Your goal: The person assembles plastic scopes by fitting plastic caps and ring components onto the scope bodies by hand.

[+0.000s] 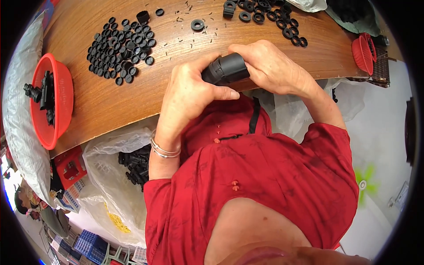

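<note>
Between my two hands, just above the table's near edge, is a black plastic cylindrical part (227,69). It has a smooth curved shell at its right end and a ribbed, narrower section at its left. My left hand (190,88) closes on the left end, thumb stretched along the near side. My right hand (274,66) grips the right end with its fingers bent. Part of the cylinder is hidden behind my fingers. Beyond my hands lies a single black ring (198,25), with small dark scraps (192,41) scattered around it.
On the wooden table (110,99), small black caps (119,48) are heaped at left and black rings (287,26) at far right. A red basket (66,97) of black parts stands at the left edge, another red basket (362,53) at right. Plastic bags (110,176) hang below.
</note>
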Available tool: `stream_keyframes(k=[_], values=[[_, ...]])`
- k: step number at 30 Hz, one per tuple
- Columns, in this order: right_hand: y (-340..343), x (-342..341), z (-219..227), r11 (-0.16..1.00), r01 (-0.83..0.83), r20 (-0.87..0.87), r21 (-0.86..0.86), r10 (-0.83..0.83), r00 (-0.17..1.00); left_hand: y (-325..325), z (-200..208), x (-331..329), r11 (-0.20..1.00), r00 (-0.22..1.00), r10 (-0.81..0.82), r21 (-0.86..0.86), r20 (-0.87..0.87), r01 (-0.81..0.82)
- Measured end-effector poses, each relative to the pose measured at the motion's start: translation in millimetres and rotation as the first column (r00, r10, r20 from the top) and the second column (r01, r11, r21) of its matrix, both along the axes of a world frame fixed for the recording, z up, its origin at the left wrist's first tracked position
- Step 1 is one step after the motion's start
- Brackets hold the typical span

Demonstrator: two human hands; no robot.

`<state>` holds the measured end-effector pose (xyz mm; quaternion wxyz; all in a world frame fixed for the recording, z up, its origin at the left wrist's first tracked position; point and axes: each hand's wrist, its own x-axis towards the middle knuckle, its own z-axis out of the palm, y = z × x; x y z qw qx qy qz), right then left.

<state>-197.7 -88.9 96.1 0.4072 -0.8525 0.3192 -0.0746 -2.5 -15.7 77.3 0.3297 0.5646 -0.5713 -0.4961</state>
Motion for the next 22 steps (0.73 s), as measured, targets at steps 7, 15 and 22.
stream_keyframes(k=[7,15,22], values=[[16,2,-3,0.986,-0.013,-0.031,-0.166,0.008,0.999,7,13,5,0.992,0.992,-0.103,0.084,0.074,0.097],[32,-8,-11,0.991,-0.038,0.008,-0.131,0.039,0.999,16,15,-2,0.979,0.927,-0.198,0.027,0.320,0.200],[41,-21,-16,0.998,-0.005,0.004,-0.056,0.005,1.000,27,3,-15,0.983,0.947,-0.161,-0.044,0.278,0.181]])
